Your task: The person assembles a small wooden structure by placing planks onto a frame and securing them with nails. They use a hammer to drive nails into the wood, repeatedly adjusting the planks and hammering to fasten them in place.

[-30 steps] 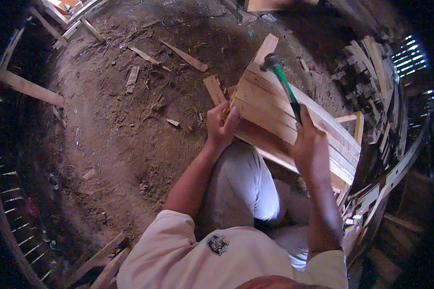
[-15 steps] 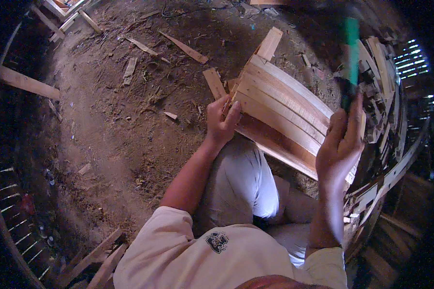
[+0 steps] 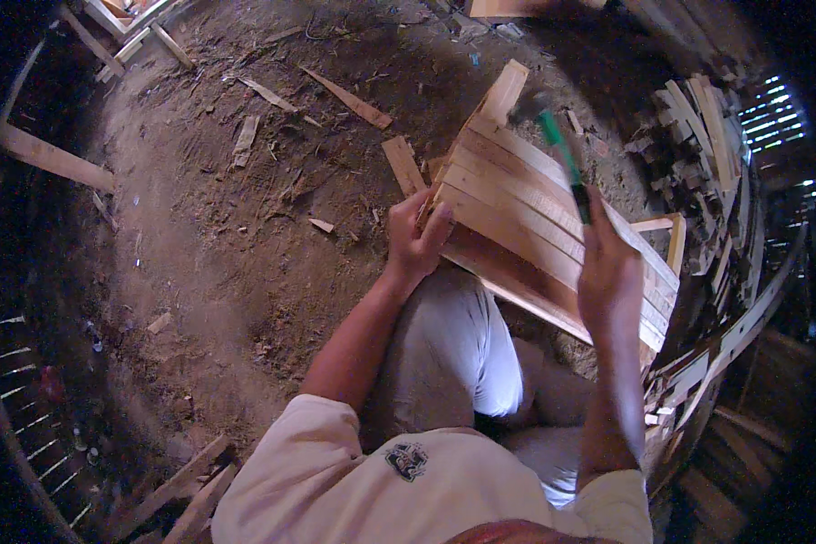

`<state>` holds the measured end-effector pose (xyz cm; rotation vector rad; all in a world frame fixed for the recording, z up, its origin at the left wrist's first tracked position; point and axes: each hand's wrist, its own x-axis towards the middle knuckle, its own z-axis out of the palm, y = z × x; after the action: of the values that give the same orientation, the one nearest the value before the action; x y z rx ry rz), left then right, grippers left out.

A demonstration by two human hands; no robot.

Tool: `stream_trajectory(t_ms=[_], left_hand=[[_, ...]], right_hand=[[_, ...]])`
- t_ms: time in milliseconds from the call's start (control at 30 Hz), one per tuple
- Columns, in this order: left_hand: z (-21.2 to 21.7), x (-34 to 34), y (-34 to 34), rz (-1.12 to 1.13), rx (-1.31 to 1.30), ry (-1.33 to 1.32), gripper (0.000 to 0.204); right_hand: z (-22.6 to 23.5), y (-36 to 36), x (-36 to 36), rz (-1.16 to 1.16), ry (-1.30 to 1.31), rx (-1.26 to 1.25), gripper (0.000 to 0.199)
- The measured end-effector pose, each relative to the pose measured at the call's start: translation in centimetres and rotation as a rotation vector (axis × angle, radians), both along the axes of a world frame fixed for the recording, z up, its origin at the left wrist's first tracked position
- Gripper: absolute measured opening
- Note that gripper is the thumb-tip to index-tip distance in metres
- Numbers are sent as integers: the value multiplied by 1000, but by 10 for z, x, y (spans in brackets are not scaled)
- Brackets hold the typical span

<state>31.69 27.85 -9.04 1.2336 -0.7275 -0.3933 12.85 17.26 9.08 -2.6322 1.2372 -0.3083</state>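
- Emblem [image 3: 406, 461], dark, printed on the pale shirt [image 3: 335, 494]; its details are too small to read.
- One hammer [image 3: 567, 159], green-and-black handle, head blurred; right hand [image 3: 610, 272] wrapped around its grip.
- One slatted wooden assembly [image 3: 517, 204], pale, rough, at least four long slats, toward the right side of the dirt floor [image 3: 236, 245], beside the knee [image 3: 449, 304].
- Left hand [image 3: 419, 236] clamped on its left end, thumb uppermost.

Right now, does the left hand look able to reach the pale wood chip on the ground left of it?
Probably yes: only soil shows between the left hand and the chip, though that hand may need to release the slats.
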Motion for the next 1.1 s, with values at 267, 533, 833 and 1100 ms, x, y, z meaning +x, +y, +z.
stream_trajectory(t_ms=[267, 533, 833, 1100], left_hand=[[-7, 0, -4, 29, 50, -10, 37], [-1, -2, 0, -29, 97, 46, 33], [-5, -6, -5, -7, 17, 105, 37], [-14, -6, 1, 13, 48, 158, 37]], right_hand=[[-6, 7, 17, -103, 373, 20, 52], [-29, 8, 1, 33, 169, -72, 52], [-33, 9, -3, 136, -47, -231, 48], [-11, 17, 11, 82, -252, -331, 53]])
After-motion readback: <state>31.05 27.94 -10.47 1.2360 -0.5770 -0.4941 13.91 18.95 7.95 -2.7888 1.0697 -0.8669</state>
